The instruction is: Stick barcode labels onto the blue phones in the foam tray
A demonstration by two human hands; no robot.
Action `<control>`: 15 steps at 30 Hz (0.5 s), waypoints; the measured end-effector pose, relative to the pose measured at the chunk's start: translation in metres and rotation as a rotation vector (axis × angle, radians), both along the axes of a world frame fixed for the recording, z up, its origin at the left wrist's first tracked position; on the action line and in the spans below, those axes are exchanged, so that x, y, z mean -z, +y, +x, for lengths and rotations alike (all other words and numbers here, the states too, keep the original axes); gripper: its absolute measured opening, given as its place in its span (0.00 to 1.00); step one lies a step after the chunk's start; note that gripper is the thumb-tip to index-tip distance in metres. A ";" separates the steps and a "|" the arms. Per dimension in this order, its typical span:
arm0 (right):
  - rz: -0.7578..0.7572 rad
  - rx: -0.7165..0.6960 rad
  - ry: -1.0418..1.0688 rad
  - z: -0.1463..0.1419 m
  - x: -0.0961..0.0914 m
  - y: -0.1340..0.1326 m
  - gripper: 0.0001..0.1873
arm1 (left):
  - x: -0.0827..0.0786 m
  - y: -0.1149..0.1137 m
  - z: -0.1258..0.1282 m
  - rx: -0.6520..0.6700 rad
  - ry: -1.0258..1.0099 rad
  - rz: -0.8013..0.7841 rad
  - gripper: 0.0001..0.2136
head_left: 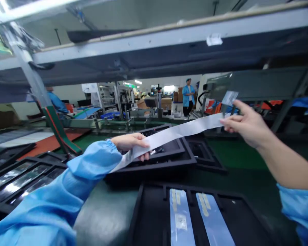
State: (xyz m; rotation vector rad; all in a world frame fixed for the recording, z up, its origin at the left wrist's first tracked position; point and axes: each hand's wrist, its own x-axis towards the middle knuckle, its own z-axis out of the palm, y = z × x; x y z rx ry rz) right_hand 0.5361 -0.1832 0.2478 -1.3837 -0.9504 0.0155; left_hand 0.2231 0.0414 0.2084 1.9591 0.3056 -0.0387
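Head view: left hand (129, 145) pinches one end of a white film strip (184, 131), held stretched above a black tray (187, 159). Right hand (246, 124) pinches the far end, a clear tab (229, 98) just above its fingers. Two bagged strips (181, 218) lie in a lower tray (141, 212), bottom center. A co-worker (188, 95) stands beyond.

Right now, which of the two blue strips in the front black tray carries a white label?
The left strip: it bears a white label; the right strip shows only yellowish tape.
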 end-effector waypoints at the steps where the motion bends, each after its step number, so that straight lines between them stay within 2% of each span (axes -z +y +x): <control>1: 0.013 0.009 -0.002 0.001 0.007 -0.001 0.46 | -0.023 0.003 -0.002 -0.022 -0.017 0.094 0.19; 4: 0.023 0.027 -0.009 0.008 0.045 0.000 0.46 | -0.107 0.005 -0.002 -0.150 -0.090 0.502 0.14; 6: -0.039 0.000 -0.050 0.012 0.078 0.004 0.47 | -0.169 -0.001 0.000 -0.336 -0.184 0.853 0.12; 9: -0.178 -0.068 -0.171 0.008 0.126 0.011 0.43 | -0.254 -0.018 0.009 -0.638 -0.375 1.200 0.13; 10: -0.221 -0.084 -0.221 0.005 0.137 0.012 0.40 | -0.277 -0.023 0.014 -0.717 -0.437 1.274 0.14; 12: -0.304 -0.119 -0.316 0.000 0.150 0.012 0.35 | -0.312 -0.031 0.028 -0.877 -0.550 1.363 0.14; 15: -0.400 -0.134 -0.409 0.000 0.154 0.008 0.32 | -0.346 -0.032 0.065 -1.026 -0.664 1.330 0.17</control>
